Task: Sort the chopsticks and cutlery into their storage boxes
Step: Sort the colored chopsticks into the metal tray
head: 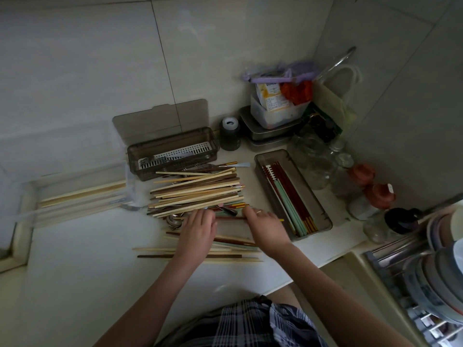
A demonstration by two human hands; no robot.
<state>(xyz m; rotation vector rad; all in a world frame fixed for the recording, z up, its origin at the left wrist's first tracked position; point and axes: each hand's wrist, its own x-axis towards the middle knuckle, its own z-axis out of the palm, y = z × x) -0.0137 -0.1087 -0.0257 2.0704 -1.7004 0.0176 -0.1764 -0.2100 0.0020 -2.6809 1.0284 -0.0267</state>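
Note:
A big pile of mixed chopsticks (pixel 198 189) lies on the white counter, with metal spoons (pixel 174 220) poking out at its near edge. More chopsticks (pixel 198 256) lie loose by my wrists. My left hand (pixel 198 234) rests with fingers on the near edge of the pile. My right hand (pixel 264 227) holds a dark red chopstick with a gold tip (pixel 231 218) that runs between both hands. A grey box (pixel 323 214) to the right holds red and mint chopsticks. Behind the pile stands a grey box with a white slotted insert (pixel 172 154).
A clear tray with pale bamboo chopsticks (pixel 82 196) sits at the left. Jars, bottles and stacked containers (pixel 275 113) crowd the back right corner. A dish rack with bowls (pixel 431 271) stands at the right, beyond the counter edge.

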